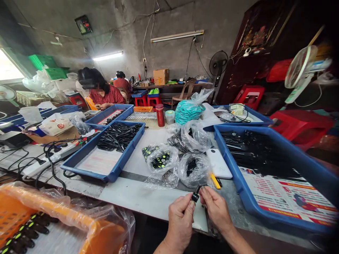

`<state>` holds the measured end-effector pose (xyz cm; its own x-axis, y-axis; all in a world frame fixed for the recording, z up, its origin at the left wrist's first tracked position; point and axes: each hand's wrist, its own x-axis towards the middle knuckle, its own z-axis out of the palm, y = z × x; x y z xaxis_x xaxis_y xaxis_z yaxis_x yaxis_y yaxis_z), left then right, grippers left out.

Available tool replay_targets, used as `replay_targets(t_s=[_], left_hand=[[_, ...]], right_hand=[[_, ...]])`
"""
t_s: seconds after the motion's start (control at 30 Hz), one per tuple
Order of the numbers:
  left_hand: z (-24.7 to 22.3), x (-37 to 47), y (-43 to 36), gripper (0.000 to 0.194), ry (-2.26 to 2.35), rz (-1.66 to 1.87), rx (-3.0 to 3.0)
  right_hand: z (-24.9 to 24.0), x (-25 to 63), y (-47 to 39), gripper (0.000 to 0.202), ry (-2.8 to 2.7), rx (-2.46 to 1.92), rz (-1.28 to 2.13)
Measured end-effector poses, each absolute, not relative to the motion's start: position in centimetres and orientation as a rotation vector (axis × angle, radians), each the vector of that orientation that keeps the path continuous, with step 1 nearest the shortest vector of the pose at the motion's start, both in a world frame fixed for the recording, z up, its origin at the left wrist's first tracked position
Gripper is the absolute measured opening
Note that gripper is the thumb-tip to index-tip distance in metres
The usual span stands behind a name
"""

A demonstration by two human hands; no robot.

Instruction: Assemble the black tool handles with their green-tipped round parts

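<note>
Just past the table's front edge, my left hand (181,219) pinches a small black plastic piece (195,196) between thumb and fingertips. My right hand (216,209) closes on the upper end of the same piece, whose exact kind I cannot make out. Beyond my hands sit an open plastic bag of small black parts (191,167) and a bag of black and lime-green parts (160,157). A yellow-handled cutter (215,180) lies close to my right hand, beside a white phone (219,163).
Blue trays (108,173) (238,187) of long black pieces flank the work area. An orange basket (87,225) with plastic lining stands at lower left. Cables and a power strip (50,160) lie on the left. A bag of teal parts (188,111) stands farther back; a co-worker (102,92) sits across.
</note>
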<state>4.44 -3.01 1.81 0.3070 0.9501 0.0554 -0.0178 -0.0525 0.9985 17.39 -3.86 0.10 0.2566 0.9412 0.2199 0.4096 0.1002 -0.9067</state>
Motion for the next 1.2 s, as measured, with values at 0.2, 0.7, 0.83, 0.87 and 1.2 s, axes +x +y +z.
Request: replay_targets(t_s=[0.2, 0.7, 0.83, 0.87, 1.2], left_hand=[[1.7, 4.5, -3.0, 0.032, 0.967, 1.019, 1.369], [1.9, 4.4, -2.7, 0.029, 0.996, 1.064, 1.563], [1.8, 4.7, -2.8, 0.029, 1.004, 1.072, 1.572], [1.7, 4.7, -2.8, 0.029, 1.007, 1.074, 1.562], [1.1, 5.3, -2.4, 0.027, 1.032, 1.054, 1.434]], right_hand=[[0.9, 17.2, -4.4, 0.024, -1.574, -1.413, 0.378], [0.4, 15.7, -4.4, 0.027, -1.476, -1.444, 0.424], [0.4, 15.5, -4.3, 0.032, -1.416, -1.485, 0.406], [0.4, 15.3, -4.3, 0.032, -1.393, -1.496, 0.434], [-0.1, 14.3, -3.8, 0.038, -1.156, -1.535, 0.59]])
